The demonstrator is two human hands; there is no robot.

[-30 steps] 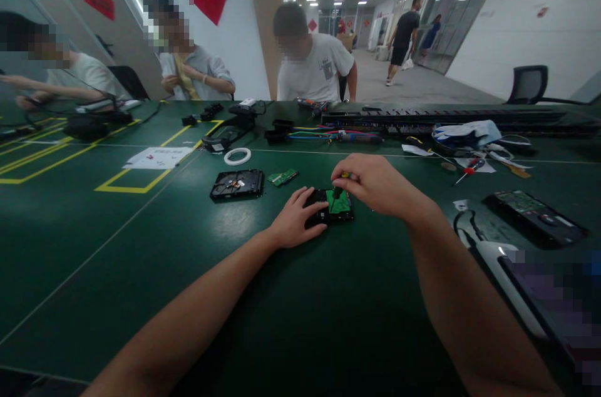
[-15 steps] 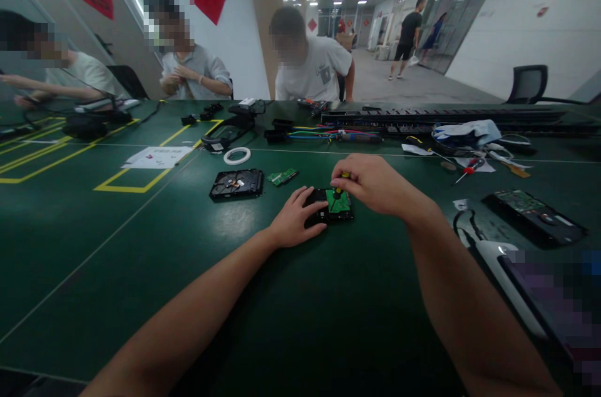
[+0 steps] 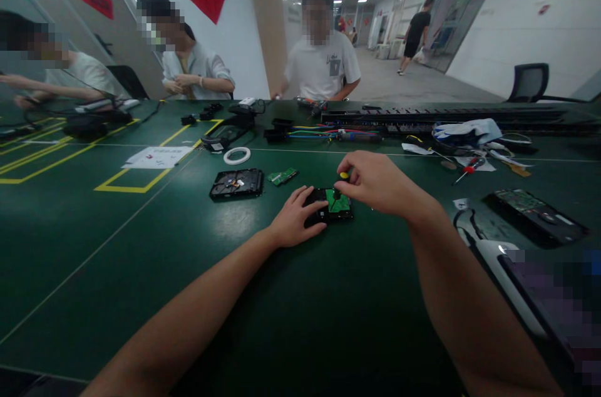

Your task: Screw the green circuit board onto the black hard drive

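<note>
A hard drive [image 3: 325, 216], green circuit board [image 3: 339, 201] upward, is laid on the counter [image 3: 188, 247] ahead of the person. It is pressed at its left edge by the left hand [image 3: 295, 221], whose grip is spread flat, fingers apart. A yellow-capped screwdriver [image 3: 338, 189] is stood upright on the board, its top pinched tight in the grip of the right hand [image 3: 375, 184]. A second drive [image 3: 237, 184] and a loose board [image 3: 283, 176] are seen just to the left.

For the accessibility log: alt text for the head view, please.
Right hand holds a yellow-capped screwdriver upright on the green board of a hard drive, which the left hand steadies on a green table. A second drive lies left of it.
</note>
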